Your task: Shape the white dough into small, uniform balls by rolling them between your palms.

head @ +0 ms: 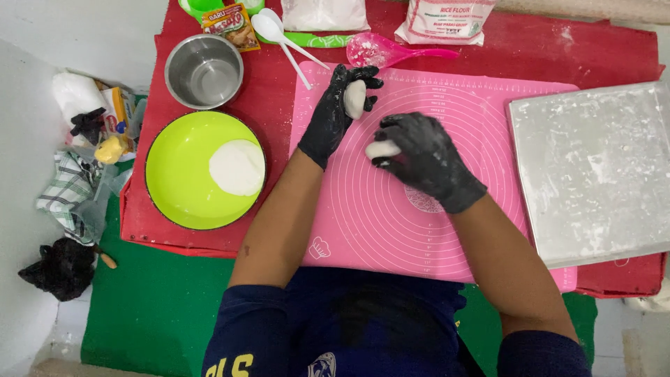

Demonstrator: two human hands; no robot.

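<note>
A pink silicone baking mat (391,209) lies on a red cloth (544,49) beside a floured metal tray (593,167) and a lime-green bowl (183,174). Above the mat, the black-gloved left hand (338,105) cups a white dough piece (354,99). The gloved right hand (419,157) pinches a smaller dough lump (382,149), seemingly just off the mat.

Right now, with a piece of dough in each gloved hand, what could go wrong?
The left hand cups its dough piece above the pink mat; a loose grip could drop it. The right hand holds the other dough piece by one end, so it might stretch or tear. The white spoon and pink spoon lie close behind the left hand and could get knocked.
</note>
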